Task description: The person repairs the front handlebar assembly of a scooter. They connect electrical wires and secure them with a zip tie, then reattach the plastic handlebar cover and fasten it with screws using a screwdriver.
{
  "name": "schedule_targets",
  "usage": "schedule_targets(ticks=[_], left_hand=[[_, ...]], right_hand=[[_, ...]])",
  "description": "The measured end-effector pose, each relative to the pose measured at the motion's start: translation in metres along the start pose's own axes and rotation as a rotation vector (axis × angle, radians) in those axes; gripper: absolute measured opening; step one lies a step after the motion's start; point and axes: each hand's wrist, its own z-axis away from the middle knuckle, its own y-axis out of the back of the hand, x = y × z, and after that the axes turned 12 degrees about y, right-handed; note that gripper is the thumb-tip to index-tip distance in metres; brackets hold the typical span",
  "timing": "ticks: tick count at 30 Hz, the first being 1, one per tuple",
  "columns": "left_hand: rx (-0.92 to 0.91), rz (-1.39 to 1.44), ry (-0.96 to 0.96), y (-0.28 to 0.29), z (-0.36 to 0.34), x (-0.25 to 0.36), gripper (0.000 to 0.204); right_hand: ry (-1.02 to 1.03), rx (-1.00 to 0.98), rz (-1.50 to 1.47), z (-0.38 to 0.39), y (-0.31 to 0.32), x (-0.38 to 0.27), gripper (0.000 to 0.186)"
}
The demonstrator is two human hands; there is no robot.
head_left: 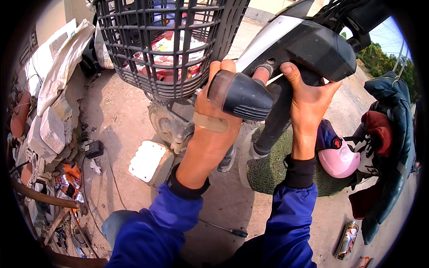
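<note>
My left hand (212, 111), with a strip of plaster across its wrist, is closed around the back of a black turn signal lamp (248, 98) with a brownish lens. One finger shows beyond the lamp, against a hole in the scooter's black and white front panel (308, 47). The lamp hides most of the left fingers. My right hand (308, 91) grips the lower edge of that panel, its thumb on the outer face. Its other fingers are hidden behind the panel. A black basket (165, 51) holding colourful packages rises just beyond my left hand.
A white foam-like block (149, 161) stands below the basket. A screwdriver (237, 232) and a spray can (347, 240) lie on the ground. The scooter's footboard has green turf (268, 167); a pink helmet (340, 161) rests there. Rubble and sacks (56, 76) line the left side.
</note>
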Motion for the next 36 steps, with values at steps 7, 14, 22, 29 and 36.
schedule_targets(ticks=[7, 14, 22, 29, 36], left_hand=[[0.048, 0.048, -0.051, -0.006, 0.004, -0.021, 0.036], [0.064, 0.075, -0.083, -0.007, 0.009, -0.022, 0.047], [0.104, 0.089, -0.023, -0.009, 0.010, -0.016, 0.039], [0.092, 0.200, 0.040, -0.004, 0.009, -0.013, 0.028], [0.004, 0.132, -0.027, 0.005, 0.014, -0.026, 0.040]], right_hand=[[0.075, 0.041, 0.062, 0.002, -0.003, 0.010, 0.093], [0.060, 0.040, 0.072, 0.004, 0.000, 0.013, 0.094], [0.170, -0.019, 0.057, 0.007, 0.000, 0.016, 0.085], [0.147, 0.014, -0.001, 0.005, -0.007, 0.016, 0.090], [0.146, 0.006, -0.032, 0.007, -0.006, 0.013, 0.086]])
